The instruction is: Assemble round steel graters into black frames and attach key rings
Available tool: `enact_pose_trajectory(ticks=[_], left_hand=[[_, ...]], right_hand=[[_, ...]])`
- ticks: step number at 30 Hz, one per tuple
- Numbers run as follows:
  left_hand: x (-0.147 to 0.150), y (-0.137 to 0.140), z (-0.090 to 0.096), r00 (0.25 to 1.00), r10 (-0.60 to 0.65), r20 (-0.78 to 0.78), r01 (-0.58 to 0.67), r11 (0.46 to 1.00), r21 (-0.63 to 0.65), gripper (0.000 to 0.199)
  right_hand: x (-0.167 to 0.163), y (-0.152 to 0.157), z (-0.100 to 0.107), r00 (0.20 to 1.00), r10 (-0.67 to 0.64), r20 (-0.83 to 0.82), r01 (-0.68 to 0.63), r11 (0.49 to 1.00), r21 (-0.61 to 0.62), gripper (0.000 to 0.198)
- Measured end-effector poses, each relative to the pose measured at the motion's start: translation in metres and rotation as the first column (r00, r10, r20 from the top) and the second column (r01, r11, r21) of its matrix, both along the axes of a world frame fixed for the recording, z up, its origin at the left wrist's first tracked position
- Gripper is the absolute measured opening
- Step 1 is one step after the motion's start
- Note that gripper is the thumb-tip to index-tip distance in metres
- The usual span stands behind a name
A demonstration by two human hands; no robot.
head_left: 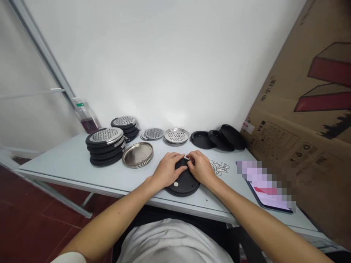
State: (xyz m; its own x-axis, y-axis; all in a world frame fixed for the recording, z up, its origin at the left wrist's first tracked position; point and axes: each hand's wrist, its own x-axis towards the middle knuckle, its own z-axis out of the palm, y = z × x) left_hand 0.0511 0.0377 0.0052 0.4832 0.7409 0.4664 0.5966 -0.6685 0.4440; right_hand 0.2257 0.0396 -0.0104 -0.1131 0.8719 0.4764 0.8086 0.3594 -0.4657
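A black round case (183, 187) lies flat near the front edge of the table, a small pale dot on its top. My left hand (169, 168) is closed on its far left side, the thumb lying across the top. At the far rim my right hand (200, 167) pinches a small metal clip (187, 158), mostly hidden by the fingertips. Just right of that hand is a loose heap of silvery metal clips (220, 167).
On the left stand stacks of black cases with perforated metal tops (106, 146) and plain metal discs (138, 154). Perforated discs (177, 136) and black shells (203, 140) line the wall. A bottle (87, 117), a phone (265, 190) and a large cardboard box (301, 146) flank the table.
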Motion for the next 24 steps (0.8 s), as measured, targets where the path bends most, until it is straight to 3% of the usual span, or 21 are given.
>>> enact_pose_trajectory(ticks=[5,10,15,18,21,24], left_hand=[[-0.011,-0.028,0.013,0.99,-0.05,-0.134,0.053,0.998,0.021,0.062],[-0.031,-0.048,0.01,0.949,-0.141,-0.281,0.12,0.988,-0.093,0.087],[-0.044,-0.042,-0.002,0.969,-0.15,-0.196,0.123,0.982,-0.143,0.084],[-0.045,-0.04,-0.004,0.979,-0.15,-0.139,0.131,0.982,-0.135,0.082],[-0.045,-0.041,-0.003,0.992,-0.108,-0.065,0.101,0.989,-0.104,0.076],[-0.045,-0.044,-0.002,0.998,-0.06,0.026,0.061,0.996,-0.06,0.067]], right_hand=[[0.011,0.002,0.009,0.999,0.039,-0.015,-0.039,0.998,-0.039,0.035],[0.033,-0.001,0.025,0.997,0.052,-0.054,-0.056,0.995,-0.081,0.038],[0.044,-0.024,0.024,0.99,0.128,-0.056,-0.136,0.971,-0.195,0.047],[0.044,-0.041,0.013,0.977,0.205,-0.06,-0.213,0.958,-0.192,0.054],[0.043,-0.05,0.005,0.946,0.258,-0.197,-0.291,0.942,-0.167,0.049],[0.04,-0.051,0.004,0.864,0.249,-0.438,-0.345,0.926,-0.153,0.046]])
